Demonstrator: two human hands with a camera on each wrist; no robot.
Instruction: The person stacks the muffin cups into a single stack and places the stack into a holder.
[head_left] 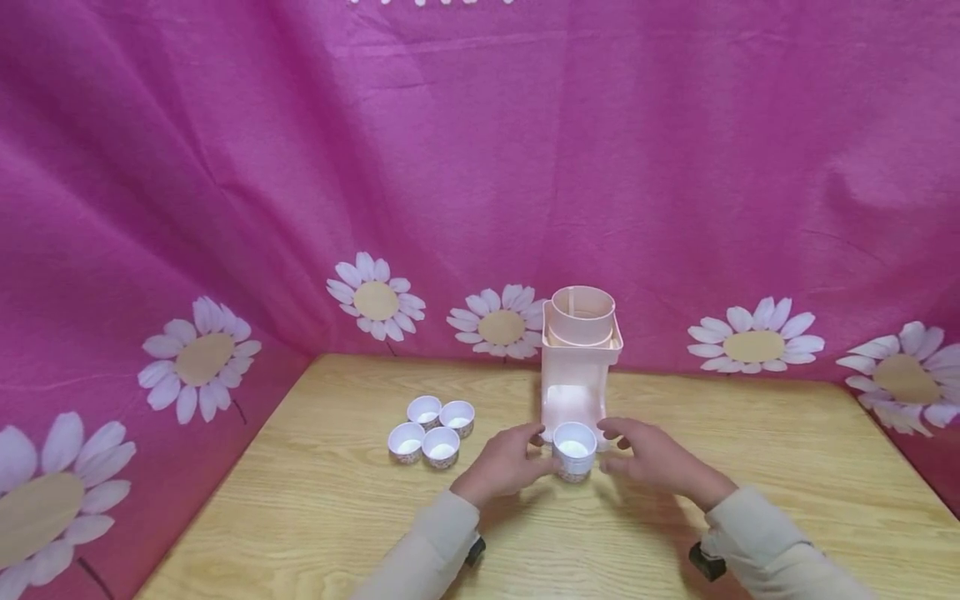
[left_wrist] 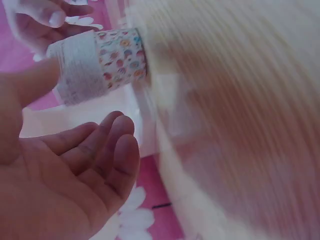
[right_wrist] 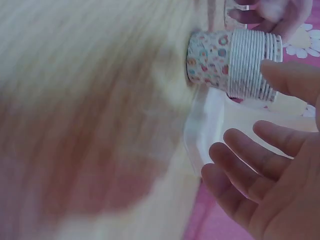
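Note:
A stack of nested paper baking cups (head_left: 574, 457) stands upright on the table, white inside, with closely packed white rims. A colourful dotted print covers the lowest cup's side (left_wrist: 122, 57). My left hand (head_left: 504, 463) is at the stack's left, its thumb close by the rims and its other fingers loosely bent. On the opposite side is my right hand (head_left: 660, 457), fingers spread and gently curved, thumb tip overlapping the rims in the right wrist view. Directly behind the stack rises a pale pink plastic holder (head_left: 573, 367) with a round tube on top.
Several more printed baking cups (head_left: 441, 448) sit grouped to the left on the wooden table (head_left: 300, 517). A pink cloth (head_left: 480, 167) with large white daisies hangs behind the table and along its left side.

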